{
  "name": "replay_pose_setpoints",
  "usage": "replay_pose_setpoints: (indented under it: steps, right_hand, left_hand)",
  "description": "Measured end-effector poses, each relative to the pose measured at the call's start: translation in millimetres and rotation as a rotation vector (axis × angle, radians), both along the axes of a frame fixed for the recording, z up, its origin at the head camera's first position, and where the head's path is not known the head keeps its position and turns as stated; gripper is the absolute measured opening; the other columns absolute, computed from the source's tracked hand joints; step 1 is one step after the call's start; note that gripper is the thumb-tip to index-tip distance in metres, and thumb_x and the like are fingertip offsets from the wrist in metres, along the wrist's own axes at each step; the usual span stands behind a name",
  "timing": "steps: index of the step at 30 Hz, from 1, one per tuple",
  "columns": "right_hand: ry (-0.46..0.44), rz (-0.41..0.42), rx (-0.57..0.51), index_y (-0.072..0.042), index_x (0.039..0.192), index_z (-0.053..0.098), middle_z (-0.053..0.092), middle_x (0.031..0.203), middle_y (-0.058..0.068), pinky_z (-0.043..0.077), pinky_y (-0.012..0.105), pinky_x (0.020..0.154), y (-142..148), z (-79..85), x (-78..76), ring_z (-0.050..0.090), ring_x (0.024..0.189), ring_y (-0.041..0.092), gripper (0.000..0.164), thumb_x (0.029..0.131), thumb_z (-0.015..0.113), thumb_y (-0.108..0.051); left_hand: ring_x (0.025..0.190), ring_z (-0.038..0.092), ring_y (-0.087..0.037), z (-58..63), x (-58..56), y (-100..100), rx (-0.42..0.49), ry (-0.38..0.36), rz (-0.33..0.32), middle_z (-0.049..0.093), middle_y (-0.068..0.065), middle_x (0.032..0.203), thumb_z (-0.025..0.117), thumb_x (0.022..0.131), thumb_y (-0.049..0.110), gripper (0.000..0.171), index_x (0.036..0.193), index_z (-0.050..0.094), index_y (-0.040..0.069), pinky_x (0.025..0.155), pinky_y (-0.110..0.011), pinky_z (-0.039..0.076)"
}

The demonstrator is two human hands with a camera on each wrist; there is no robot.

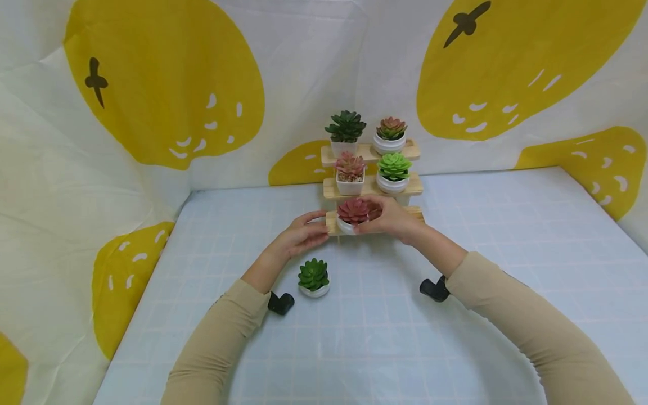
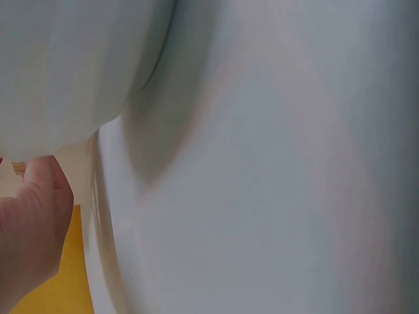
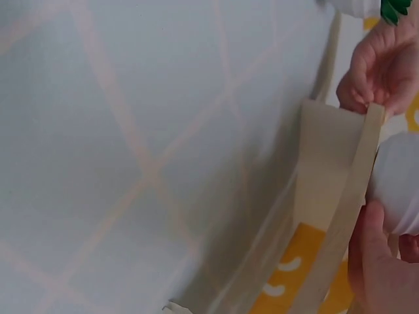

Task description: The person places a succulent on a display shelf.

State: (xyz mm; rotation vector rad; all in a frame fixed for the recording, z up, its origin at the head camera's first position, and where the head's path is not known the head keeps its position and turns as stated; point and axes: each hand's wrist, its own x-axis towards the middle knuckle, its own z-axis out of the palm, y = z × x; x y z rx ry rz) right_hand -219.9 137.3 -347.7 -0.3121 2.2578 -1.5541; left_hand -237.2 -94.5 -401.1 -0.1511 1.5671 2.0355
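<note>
A dark pink succulent in a round white pot [image 1: 352, 212] sits at the left part of the lowest tier of a wooden plant stand [image 1: 372, 186]. My right hand [image 1: 387, 218] holds this pot from its right side, thumb low on the white wall. In the right wrist view the same pot [image 3: 396, 183] shows right at the board's edge. With thumb and fingers, my left hand [image 1: 304, 233] pinches the left end of the lowest board [image 3: 347, 209]. A green succulent in a white pot [image 1: 314, 278] stands on the table beside my left forearm.
The upper two tiers each carry two potted succulents, among them a dark green one [image 1: 346, 126] and a bright green one [image 1: 394, 167]. Black wrist devices [image 1: 434, 289] sit by both cuffs. A lemon-print cloth [image 1: 314, 73] hangs behind the checked table [image 1: 385, 349].
</note>
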Motion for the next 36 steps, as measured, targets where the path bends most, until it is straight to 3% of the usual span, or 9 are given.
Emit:
replay_pose_setpoints:
  steps: [7, 23, 36]
  right_hand:
    - [-0.006, -0.029, 0.001, -0.006, 0.133, 0.045, 0.05, 0.12, 0.014, 0.048, 0.025, 0.078, -1.2, -1.5, -3.5, 0.048, 0.103, 0.025, 0.066, 0.075, 0.076, -0.006]
    - [-0.022, -0.092, -0.033, -0.003, 0.136, 0.042, 0.051, 0.122, 0.017, 0.048, 0.022, 0.075, -3.0, -1.6, -2.7, 0.049, 0.103, 0.025, 0.07, 0.075, 0.076, -0.002]
    - [-0.031, -0.08, -0.054, -0.001, 0.137, 0.039, 0.049, 0.123, 0.022, 0.051, 0.029, 0.083, 6.4, 0.0, 3.5, 0.052, 0.108, 0.031, 0.068, 0.078, 0.072, 0.003]
  left_hand:
    - [0.072, 0.059, -0.011, 0.8, 0.2, 0.4, 0.009, 0.003, 0.0, 0.051, -0.014, 0.112, 0.049, 0.089, -0.01, 0.057, 0.142, 0.033, 0.003, 0.065, -0.019, 0.054]
    - [0.073, 0.059, -0.011, 1.7, -0.4, -0.1, 0.009, -0.01, -0.004, 0.049, -0.016, 0.118, 0.05, 0.09, -0.009, 0.057, 0.142, 0.032, 0.004, 0.066, -0.019, 0.054]
    - [0.071, 0.059, -0.01, 2.5, 1.5, 0.2, 0.046, 0.01, -0.012, 0.047, -0.017, 0.12, 0.046, 0.09, -0.012, 0.057, 0.143, 0.03, 0.001, 0.063, -0.018, 0.053]
